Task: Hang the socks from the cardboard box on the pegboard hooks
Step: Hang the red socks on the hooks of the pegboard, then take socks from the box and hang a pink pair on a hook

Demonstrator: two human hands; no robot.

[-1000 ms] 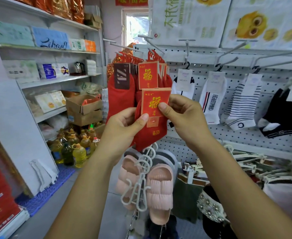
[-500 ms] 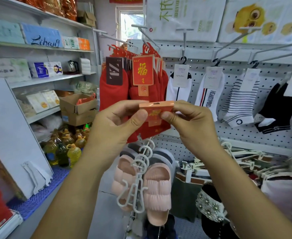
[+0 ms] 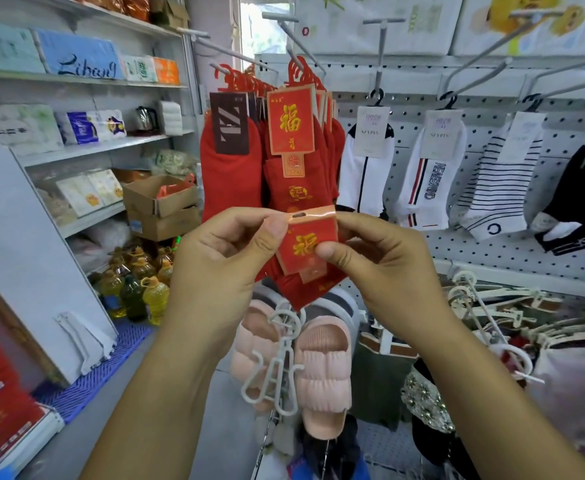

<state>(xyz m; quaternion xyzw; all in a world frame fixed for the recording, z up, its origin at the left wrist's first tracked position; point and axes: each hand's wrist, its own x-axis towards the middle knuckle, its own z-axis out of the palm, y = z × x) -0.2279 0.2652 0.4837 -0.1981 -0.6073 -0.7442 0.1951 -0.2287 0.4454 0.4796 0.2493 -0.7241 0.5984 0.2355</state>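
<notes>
Socks (image 3: 298, 289) in red, fixed to a red card (image 3: 310, 244) with a gold character, sit between our two hands in front of the pegboard (image 3: 492, 244), not yet hung. We pinch the card's left edge with the left hand (image 3: 222, 261), thumb on the front and fingers curled behind. The right hand (image 3: 384, 265) pinches the right side, its thumb pressed on the card's face and its fingers round the back of the top corner. A paler strip with a small slot runs along the card's top. The socks hang below the card, in front of pink slippers (image 3: 318, 368) on a white hanger. Just behind and above, more red pairs (image 3: 294, 188) with the same card hang in a crowd. Beside them another red batch (image 3: 230, 181) carries a dark label. To the right, white socks (image 3: 365, 174), striped socks (image 3: 492, 188) and black socks (image 3: 575, 209) hang apart from one another on their own hooks (image 3: 382, 46). The box (image 3: 159, 202), cardboard and open, stands by the shelves (image 3: 87, 81) to our left with something red inside, above a cluster of oil bottles (image 3: 138, 289) on the floor.
</notes>
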